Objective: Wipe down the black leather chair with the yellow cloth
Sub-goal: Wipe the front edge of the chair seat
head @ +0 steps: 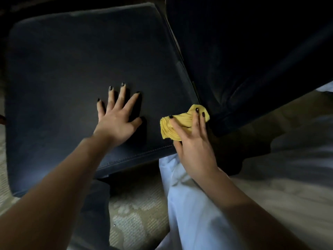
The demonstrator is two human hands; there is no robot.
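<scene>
While the left hand (117, 121) lies flat and open on the chair (75, 69) seat, the right hand (192, 141) squeezes the yellow cloth (173, 126) at the seat's right corner. Rub with long, firm strokes.

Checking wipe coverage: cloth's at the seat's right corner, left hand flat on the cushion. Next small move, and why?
Probably sweep the yellow cloth leftward along the seat's front edge. The right hand presses it bunched at the seat cushion's near right corner, by the seam with the backrest. The left hand lies flat, bracing the cushion, whose broad middle lies open to its left.
</scene>
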